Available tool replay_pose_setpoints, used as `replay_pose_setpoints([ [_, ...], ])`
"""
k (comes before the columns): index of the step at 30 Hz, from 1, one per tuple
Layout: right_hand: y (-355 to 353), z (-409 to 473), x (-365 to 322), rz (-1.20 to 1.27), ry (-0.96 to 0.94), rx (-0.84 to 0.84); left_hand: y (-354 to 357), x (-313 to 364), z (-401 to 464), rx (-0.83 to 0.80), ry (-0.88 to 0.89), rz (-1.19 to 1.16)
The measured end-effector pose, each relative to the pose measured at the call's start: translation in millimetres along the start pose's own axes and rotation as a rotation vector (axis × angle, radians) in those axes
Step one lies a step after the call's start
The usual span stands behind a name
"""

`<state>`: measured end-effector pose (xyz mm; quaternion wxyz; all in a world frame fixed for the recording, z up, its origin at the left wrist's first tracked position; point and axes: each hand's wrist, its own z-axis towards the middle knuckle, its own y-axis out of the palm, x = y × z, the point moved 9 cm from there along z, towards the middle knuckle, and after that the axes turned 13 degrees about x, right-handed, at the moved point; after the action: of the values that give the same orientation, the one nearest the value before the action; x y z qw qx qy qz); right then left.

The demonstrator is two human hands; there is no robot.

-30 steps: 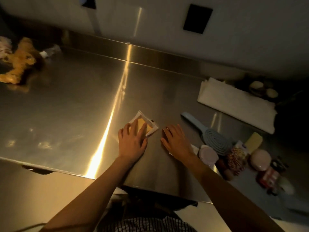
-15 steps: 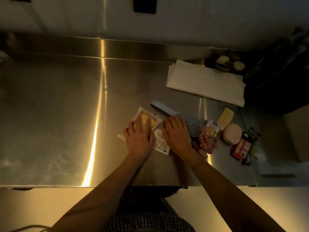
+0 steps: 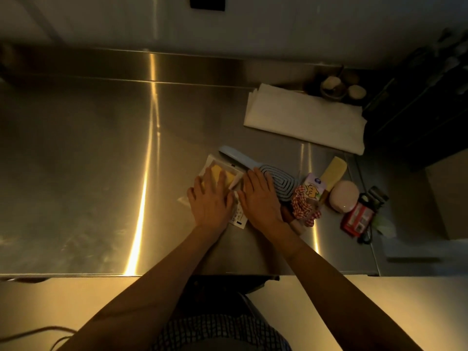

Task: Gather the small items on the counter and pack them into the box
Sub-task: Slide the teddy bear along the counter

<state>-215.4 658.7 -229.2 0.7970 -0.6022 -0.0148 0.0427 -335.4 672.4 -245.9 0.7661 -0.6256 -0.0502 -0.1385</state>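
My left hand [image 3: 211, 200] lies flat, fingers spread, on a clear packet with a yellow item [image 3: 222, 171] on the steel counter [image 3: 88, 160]. My right hand [image 3: 260, 197] rests flat beside it, over a white printed packet [image 3: 239, 219] and touching the head of a blue hairbrush [image 3: 272, 177]. To the right lie a red-checked scrunchie [image 3: 304, 207], a small cartoon pack [image 3: 314, 188], a yellow bar [image 3: 334, 171], a pink round case [image 3: 344, 196] and a red pack [image 3: 358, 219]. A cardboard box [image 3: 450, 196] shows at the right edge.
A folded white cloth [image 3: 304, 117] lies at the back right. Small round bowls [image 3: 339, 86] sit in the back corner beside a dark unit [image 3: 417, 110]. The counter's front edge [image 3: 152, 274] runs just before my body. A cable [image 3: 38, 335] lies on the floor.
My view swung right, bringing the cluster of items toward the centre. Both hands slid the yellow packet right, up against the white packet and the hairbrush.
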Motion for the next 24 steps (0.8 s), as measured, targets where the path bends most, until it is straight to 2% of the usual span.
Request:
replay_pose_setpoints([
  [4,-18,6,-6,0.092,-0.002,0.079,-10,-7,10,-0.042,0.001,-0.03],
  [9,-48,55,-41,0.233,-0.092,0.205,-74,-47,43,0.155,-0.013,0.018],
  [12,-61,91,-90,0.304,-0.201,0.234,-115,-91,55,0.286,-0.054,0.088],
  [17,-75,136,-184,0.391,-0.316,0.301,-167,-179,57,0.384,-0.192,0.188],
  [24,-84,165,-300,0.484,-0.488,0.321,-216,-292,41,0.368,-0.407,0.296],
])
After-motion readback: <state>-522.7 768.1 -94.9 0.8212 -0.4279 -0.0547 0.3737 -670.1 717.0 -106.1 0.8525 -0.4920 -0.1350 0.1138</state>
